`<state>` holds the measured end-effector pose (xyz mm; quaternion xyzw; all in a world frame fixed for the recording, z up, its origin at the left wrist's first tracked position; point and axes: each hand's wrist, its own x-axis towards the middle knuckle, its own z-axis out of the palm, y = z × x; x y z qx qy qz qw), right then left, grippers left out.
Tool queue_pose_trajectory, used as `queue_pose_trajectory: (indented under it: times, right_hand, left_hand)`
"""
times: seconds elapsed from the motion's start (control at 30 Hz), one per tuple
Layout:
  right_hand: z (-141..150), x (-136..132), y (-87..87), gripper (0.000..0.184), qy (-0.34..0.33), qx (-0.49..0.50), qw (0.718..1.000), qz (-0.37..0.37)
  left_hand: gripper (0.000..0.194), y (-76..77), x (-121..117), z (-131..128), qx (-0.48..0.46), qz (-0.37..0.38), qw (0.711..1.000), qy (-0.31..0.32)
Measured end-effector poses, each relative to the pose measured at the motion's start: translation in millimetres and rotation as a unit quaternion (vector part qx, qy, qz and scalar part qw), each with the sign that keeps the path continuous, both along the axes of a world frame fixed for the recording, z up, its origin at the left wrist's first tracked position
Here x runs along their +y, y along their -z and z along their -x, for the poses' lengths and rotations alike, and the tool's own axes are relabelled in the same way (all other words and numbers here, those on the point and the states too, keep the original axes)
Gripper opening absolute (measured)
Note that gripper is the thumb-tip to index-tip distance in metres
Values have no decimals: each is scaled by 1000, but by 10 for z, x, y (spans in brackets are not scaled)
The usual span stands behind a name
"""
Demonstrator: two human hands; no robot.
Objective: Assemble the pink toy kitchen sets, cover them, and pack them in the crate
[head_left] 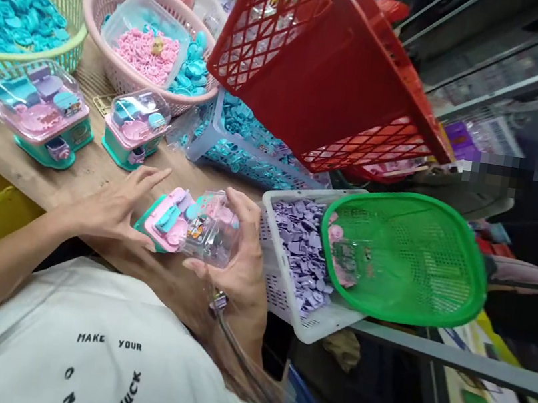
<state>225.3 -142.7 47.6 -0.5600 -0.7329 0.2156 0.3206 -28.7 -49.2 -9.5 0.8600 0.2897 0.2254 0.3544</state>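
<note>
My right hand grips a clear plastic cover between thumb and fingers. It is tilted against the right end of a small toy case with a teal base and a pink top set with purple and turquoise pieces. An orange-and-white picture shows beside or through the cover. On the case's left is my left hand, fingers stretched apart and thumb by the teal base; whether it touches is unclear. Two similar toys with clear covers on, a larger one and a smaller one, stand beyond my left hand.
A green basket sits over the right part of a white crate of purple pieces. A red crate tilts above a blue crate of turquoise parts. Behind stand a pink basket and a light-green basket.
</note>
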Motion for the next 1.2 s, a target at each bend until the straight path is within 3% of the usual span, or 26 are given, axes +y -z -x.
queue_pose_trajectory:
  times: [0.1, 0.2, 0.27, 0.37, 0.47, 0.57, 0.67, 0.97, 1.1, 1.2]
  right_hand:
    - [129, 53, -73, 109, -47, -41, 998, 10]
    - [261, 140, -93, 103, -65, -113, 991, 13]
    - [314, 183, -81, 97, -60, -155, 986, 13]
    - [324, 205, -52, 91, -53, -195, 979, 26]
    - [261, 200, -54, 99, -59, -247, 965, 70]
    - [150, 205, -128, 112, -126, -285, 946, 94]
    - [50, 248, -258, 110, -213, -307, 923, 92]
    - [154, 592, -688, 64, -303, -424, 852, 56]
    - [104, 604, -896, 52, -283, -397, 872, 41]
    - [55, 552, -900, 64, -189, -375, 905, 61]
  left_hand:
    - [137, 284, 78, -29, -40, 48, 998, 28]
    - [134, 487, 119, -175, -79, 88, 990, 71]
    - [128, 556, 86, -277, -102, 102, 986, 79]
    - [127, 603, -4, -396, -122, 96, 987, 42]
    - [131, 653, -58, -470, -134, 75, 988, 15]
    - [134, 720, -60, -510, -143, 44, 989, 6]
    - [136, 748, -45, -519, -143, 29, 989, 7]
    - [125, 619, -17, -464, -138, 52, 989, 24]
    - [119, 595, -44, -448, -146, 55, 987, 24]
    - [122, 598, -59, -458, -148, 55, 987, 17]
